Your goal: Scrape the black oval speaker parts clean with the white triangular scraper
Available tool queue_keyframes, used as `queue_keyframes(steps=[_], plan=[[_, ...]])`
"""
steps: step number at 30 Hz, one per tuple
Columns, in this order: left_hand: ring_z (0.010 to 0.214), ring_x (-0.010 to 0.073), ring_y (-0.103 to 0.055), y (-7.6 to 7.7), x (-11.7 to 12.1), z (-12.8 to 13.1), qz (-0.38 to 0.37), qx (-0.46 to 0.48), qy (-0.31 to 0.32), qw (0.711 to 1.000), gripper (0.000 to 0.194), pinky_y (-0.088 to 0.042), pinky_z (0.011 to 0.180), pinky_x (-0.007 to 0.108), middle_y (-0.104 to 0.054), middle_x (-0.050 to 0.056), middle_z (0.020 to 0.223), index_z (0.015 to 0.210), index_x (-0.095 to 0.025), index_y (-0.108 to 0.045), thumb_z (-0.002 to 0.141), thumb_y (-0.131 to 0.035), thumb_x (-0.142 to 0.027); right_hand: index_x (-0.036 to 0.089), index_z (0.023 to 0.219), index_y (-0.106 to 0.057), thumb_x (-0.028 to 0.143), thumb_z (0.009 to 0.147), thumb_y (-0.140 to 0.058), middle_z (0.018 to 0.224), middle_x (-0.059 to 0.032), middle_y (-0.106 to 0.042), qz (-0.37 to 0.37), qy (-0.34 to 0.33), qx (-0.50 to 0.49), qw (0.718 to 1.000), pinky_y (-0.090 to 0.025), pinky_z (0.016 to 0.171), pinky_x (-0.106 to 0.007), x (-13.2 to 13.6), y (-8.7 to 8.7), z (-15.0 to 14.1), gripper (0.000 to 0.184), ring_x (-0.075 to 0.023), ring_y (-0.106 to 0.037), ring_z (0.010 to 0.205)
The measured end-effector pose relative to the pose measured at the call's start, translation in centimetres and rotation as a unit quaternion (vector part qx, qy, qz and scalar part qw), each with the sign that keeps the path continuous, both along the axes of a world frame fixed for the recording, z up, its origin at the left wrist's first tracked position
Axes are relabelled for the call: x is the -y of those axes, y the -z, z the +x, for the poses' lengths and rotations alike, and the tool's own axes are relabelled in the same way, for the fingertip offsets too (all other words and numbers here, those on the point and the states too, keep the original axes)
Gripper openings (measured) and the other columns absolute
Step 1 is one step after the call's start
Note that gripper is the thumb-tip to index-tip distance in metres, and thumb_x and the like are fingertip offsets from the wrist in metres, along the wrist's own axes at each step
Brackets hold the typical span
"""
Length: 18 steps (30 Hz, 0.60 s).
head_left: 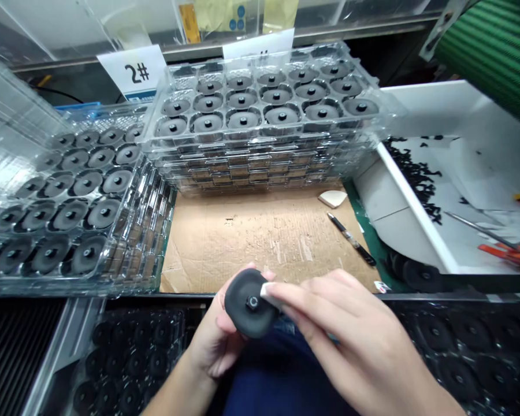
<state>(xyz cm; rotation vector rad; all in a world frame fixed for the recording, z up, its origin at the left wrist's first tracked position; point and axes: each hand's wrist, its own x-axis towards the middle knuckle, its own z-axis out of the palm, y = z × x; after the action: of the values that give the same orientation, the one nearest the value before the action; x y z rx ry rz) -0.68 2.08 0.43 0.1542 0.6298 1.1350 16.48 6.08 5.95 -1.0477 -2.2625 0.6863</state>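
Observation:
My left hand [219, 332] is closed around a round black rubber-like disc [241, 316] with a short hexagonal stem at its centre. The disc is tilted with its stem side up, over the front edge of the bench. My right hand [338, 323] reaches in from the right, thumb and index finger pinched at the disc's upper right edge. A small white piece [267, 290] shows at those fingertips, against the disc's face; its kind is hard to make out. Part of the disc's right rim is hidden by the right fingers.
Stacked clear plastic trays [260, 138] of similar discs stand behind a cardboard sheet [242, 231], with another stack [125, 231] at left. On the cardboard lie a pen [351, 238] and a white wedge [333, 199]. A white bin [420, 216] at right holds small black parts and red-handled pliers [507, 254].

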Motion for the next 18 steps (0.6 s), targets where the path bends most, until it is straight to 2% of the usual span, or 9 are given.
queue_keyframes(steps=[4, 7, 12, 18], plan=[[0.100, 0.0236, -0.065, 0.0, 0.0, -0.1, 0.028, 0.063, 0.036, 0.997, 0.058, -0.053, 0.083, 0.030, -0.068, 0.002, 0.113, 0.109, -0.028, -0.063, 0.054, -0.079, -0.037, 0.025, 0.106, -0.063, 0.020, 0.088, -0.053, 0.095, -0.0010, -0.068, -0.056, 0.121, -0.056, 0.989, -0.048, 0.066, -0.024, -0.3, 2.0, 1.0, 0.021, -0.0147, -0.063, 0.080], [0.103, 0.0243, -0.063, 0.0, 0.0, -0.1, 0.038, 0.074, 0.043, 0.996, 0.059, -0.054, 0.082, 0.030, -0.066, 0.002, 0.116, 0.111, -0.027, -0.062, 0.055, -0.079, -0.037, 0.026, 0.101, -0.066, 0.029, 0.087, -0.053, 0.098, -0.0014, -0.069, -0.126, 0.195, -0.088, 0.969, -0.052, 0.065, -0.024, 0.2, 3.8, 2.0, 0.019, -0.0169, -0.065, 0.081], [0.107, 0.0245, -0.061, -0.3, 0.0, -0.4, 0.020, 0.054, 0.072, 0.996, 0.062, -0.053, 0.082, 0.030, -0.064, 0.004, 0.121, 0.112, -0.028, -0.061, 0.054, -0.079, -0.040, 0.023, 0.100, -0.067, 0.035, 0.086, -0.054, 0.099, -0.0040, -0.070, -0.209, 0.201, -0.094, 0.952, -0.055, 0.070, -0.028, 1.5, 5.8, 2.1, 0.024, -0.0202, -0.067, 0.083], [0.104, 0.0226, -0.063, -0.5, 0.2, -0.2, 0.011, 0.053, 0.073, 0.996, 0.054, -0.055, 0.079, 0.027, -0.066, 0.002, 0.117, 0.110, -0.029, -0.063, 0.058, -0.079, -0.031, 0.021, 0.105, -0.065, 0.035, 0.087, -0.052, 0.103, -0.0067, -0.069, -0.222, 0.195, -0.098, 0.950, -0.055, 0.071, -0.029, 1.7, 7.1, 1.6, 0.027, -0.0210, -0.066, 0.089]])
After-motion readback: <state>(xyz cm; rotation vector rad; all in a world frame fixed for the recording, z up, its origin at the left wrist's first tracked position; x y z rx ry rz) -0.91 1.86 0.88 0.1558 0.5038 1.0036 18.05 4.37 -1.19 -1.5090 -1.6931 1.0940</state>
